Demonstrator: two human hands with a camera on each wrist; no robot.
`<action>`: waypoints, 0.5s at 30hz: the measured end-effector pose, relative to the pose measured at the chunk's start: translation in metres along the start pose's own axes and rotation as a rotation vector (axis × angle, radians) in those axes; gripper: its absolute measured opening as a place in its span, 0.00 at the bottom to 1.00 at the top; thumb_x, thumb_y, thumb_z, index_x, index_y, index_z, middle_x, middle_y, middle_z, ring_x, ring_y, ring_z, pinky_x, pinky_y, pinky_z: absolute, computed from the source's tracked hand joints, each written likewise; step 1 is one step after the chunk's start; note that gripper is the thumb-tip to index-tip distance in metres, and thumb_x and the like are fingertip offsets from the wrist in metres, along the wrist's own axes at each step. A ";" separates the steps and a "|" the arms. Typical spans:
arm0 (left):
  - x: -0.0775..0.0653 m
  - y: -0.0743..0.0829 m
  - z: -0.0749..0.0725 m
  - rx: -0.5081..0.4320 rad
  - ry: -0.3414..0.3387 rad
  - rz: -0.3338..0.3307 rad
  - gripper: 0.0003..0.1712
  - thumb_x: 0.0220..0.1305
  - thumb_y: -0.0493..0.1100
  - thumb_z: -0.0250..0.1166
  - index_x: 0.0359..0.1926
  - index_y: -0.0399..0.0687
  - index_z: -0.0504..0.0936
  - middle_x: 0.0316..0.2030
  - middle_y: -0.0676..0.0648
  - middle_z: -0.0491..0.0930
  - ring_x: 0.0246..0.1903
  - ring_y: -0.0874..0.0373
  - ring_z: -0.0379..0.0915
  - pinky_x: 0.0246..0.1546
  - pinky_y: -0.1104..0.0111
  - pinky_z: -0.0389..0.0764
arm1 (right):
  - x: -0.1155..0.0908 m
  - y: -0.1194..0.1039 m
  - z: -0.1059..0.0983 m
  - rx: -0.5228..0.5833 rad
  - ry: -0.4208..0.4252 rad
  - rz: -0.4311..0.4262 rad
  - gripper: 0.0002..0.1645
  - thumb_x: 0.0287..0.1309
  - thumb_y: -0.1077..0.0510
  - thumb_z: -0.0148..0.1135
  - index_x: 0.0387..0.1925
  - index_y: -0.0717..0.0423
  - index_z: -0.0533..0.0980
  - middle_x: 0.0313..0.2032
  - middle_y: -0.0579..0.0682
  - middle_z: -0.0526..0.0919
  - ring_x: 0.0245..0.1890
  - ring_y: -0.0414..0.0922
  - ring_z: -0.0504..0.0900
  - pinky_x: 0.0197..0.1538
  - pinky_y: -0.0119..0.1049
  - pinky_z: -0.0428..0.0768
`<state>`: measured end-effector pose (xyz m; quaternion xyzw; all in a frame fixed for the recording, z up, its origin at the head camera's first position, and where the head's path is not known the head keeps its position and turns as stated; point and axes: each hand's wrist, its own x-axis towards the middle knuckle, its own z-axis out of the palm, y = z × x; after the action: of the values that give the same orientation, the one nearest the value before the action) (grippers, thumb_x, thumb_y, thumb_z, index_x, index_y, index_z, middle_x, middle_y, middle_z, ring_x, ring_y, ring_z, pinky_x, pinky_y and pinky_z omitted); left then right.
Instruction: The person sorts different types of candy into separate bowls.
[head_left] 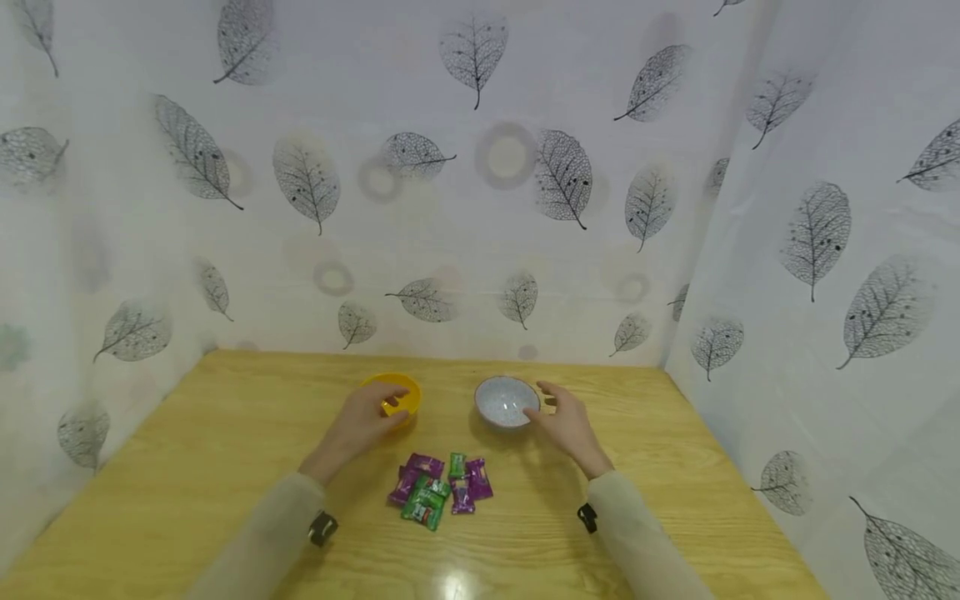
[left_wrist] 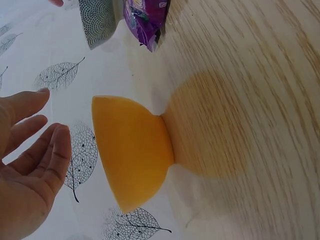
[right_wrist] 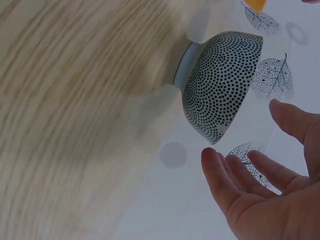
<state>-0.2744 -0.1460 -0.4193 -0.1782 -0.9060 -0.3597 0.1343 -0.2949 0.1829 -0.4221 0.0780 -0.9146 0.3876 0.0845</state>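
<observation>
My left grip (head_left: 365,417) hangs over the yellow bowl (left_wrist: 132,150), fingers loosely bent and thumb spread away from them, with nothing between. In the left wrist view a gap separates my fingertips from the bowl's rim, so I touch nothing there. My right grip (head_left: 566,421) is spread too, thumb apart from the curved fingers, and it holds nothing; it hovers just beside the right edge of the dotted bowl (right_wrist: 222,77), fingertips close to the rim without touching it in the right wrist view.

Both bowls stand upright on the wooden counter (head_left: 187,467), apart from each other, toward its far side. The dotted bowl is pale inside, with dark dots covering its outside.

Nearer to me, between my forearms, lies a loose cluster of small wrapped packets: purple packets (head_left: 480,478) and green packets (head_left: 424,507), some overlapping on the left side of the cluster. My sleeves (head_left: 262,533) are light-coloured, with a dark device (head_left: 323,528) at each wrist. White cloth (head_left: 495,242) printed with grey leaves hangs around the counter.
</observation>
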 end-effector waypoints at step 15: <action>0.007 0.004 0.028 -0.187 -0.183 0.097 0.13 0.60 0.37 0.69 0.47 0.41 0.84 0.44 0.39 0.84 0.37 0.59 0.78 0.42 0.68 0.83 | 0.014 0.022 0.003 0.242 -0.060 0.168 0.32 0.63 0.58 0.62 0.66 0.67 0.66 0.55 0.68 0.77 0.51 0.60 0.82 0.50 0.44 0.84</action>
<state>-0.2820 -0.1224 -0.4346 -0.2655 -0.8673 -0.4179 0.0513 -0.3134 0.1949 -0.4360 0.0222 -0.8668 0.4980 0.0143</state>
